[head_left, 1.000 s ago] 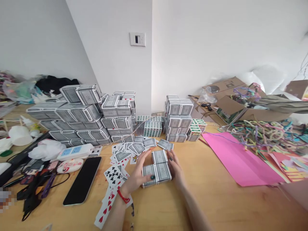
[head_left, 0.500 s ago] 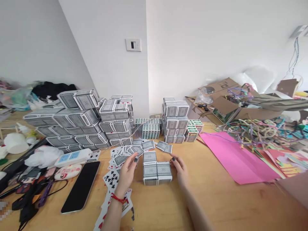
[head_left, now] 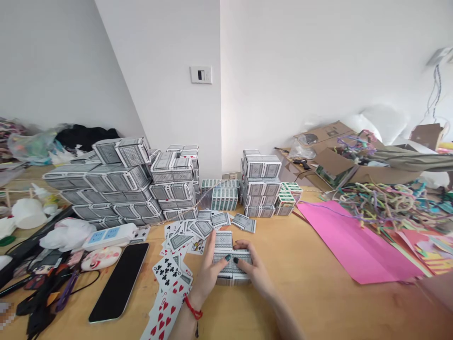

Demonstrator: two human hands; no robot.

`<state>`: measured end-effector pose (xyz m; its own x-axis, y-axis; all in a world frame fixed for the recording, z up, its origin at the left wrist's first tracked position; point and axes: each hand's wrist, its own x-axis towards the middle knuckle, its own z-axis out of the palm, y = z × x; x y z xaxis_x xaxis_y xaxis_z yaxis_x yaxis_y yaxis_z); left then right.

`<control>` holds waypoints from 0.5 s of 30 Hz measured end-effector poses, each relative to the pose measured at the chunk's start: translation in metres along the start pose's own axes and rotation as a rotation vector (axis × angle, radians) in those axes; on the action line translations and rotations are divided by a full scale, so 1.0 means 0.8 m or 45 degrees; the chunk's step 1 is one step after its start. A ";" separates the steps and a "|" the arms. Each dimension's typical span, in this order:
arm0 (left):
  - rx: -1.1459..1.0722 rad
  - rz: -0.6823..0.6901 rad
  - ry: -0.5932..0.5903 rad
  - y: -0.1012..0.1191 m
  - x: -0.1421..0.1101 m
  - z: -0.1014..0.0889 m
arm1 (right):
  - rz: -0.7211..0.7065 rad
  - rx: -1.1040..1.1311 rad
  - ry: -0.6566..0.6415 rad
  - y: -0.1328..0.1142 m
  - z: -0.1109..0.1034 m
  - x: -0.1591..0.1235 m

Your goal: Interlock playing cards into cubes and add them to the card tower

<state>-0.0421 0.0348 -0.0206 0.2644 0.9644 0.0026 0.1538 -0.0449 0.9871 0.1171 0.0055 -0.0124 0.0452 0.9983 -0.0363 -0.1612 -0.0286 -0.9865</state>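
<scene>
A low block of folded playing cards point(head_left: 223, 240), grey patterned backs outward, stands on the table before me: two cubes side by side in front and one behind the left cube. My left hand point(head_left: 205, 276) grips its left side, thumb on top and fingers along the flank. From the right, my right hand point(head_left: 256, 268) clasps it the same way, thumb near the middle seam and fingers round the back right corner. A red bracelet circles my left wrist. Loose playing cards point(head_left: 166, 273) lie spread left of my left hand, some face up; a few lie face down beyond the block.
Tall stacks of folded-card cubes point(head_left: 116, 179) stand at the back left, and a smaller stack point(head_left: 263, 188) at the back right. A black phone point(head_left: 120, 281) and a power strip point(head_left: 109, 236) lie left. Pink paper point(head_left: 354, 245), tangled cords point(head_left: 375, 203) and cardboard boxes point(head_left: 336, 165) occupy the right.
Both hands have come inward from either side of the card block and now hold it, thumbs on top. The camera view has shifted slightly.
</scene>
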 end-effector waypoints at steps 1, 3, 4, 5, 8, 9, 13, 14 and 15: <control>0.008 -0.004 0.006 0.000 0.001 0.000 | 0.003 -0.008 -0.012 0.001 0.000 0.000; 0.015 -0.013 0.017 -0.001 0.003 0.000 | 0.023 -0.002 -0.032 0.006 0.000 0.001; 0.012 -0.018 0.022 -0.002 0.004 -0.001 | 0.036 0.007 -0.027 0.009 0.000 0.001; 0.009 -0.019 0.025 -0.003 0.004 -0.001 | 0.050 0.013 -0.018 0.012 0.000 0.000; 0.016 0.004 0.023 -0.006 0.005 -0.001 | 0.084 -0.008 0.009 0.019 0.000 0.000; 0.022 0.007 0.022 -0.007 0.005 0.000 | 0.090 -0.018 0.009 0.021 0.000 0.000; 0.048 -0.025 0.022 -0.006 0.004 0.003 | 0.075 -0.030 0.017 0.022 0.000 0.001; 0.053 -0.021 0.025 -0.005 0.004 0.003 | 0.064 -0.035 0.027 0.021 0.000 0.001; 0.058 -0.005 0.022 -0.003 0.003 0.002 | 0.052 -0.041 0.036 0.021 0.000 0.002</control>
<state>-0.0405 0.0370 -0.0229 0.2475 0.9689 0.0022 0.1977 -0.0527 0.9788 0.1145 0.0063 -0.0290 0.0667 0.9945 -0.0807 -0.1319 -0.0714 -0.9887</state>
